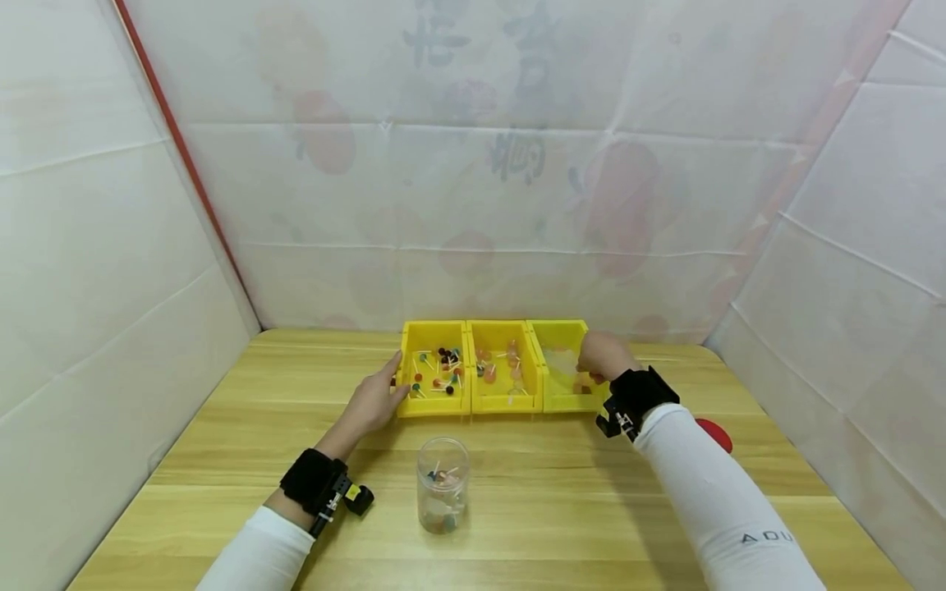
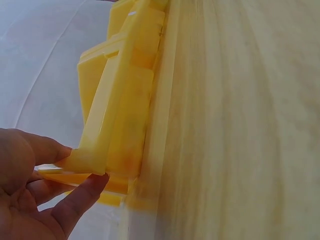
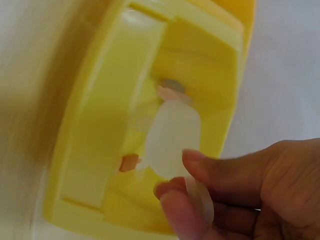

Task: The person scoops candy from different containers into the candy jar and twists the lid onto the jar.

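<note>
Three yellow bins stand in a row at the back of the wooden table (image 1: 554, 509). My left hand (image 1: 377, 398) is at the front left corner of the left bin (image 1: 436, 406), which holds several mixed-colour lollipops. In the left wrist view, thumb and a finger of that hand (image 2: 82, 167) pinch the corner rim of the bin (image 2: 120, 100). My right hand (image 1: 600, 357) hovers over the right bin (image 1: 562, 332). Close up, its fingers (image 3: 185, 175) pinch a translucent white piece (image 3: 172, 137) above that bin (image 3: 100, 125), where a small orange bit (image 3: 129, 162) lies.
The middle bin (image 1: 506, 404) holds several orange and pink lollipops. A clear jar (image 1: 442, 484) with a few lollipops stands in front of the bins, between my forearms. A red object (image 1: 713, 433) lies behind my right forearm. White sheet walls enclose the table.
</note>
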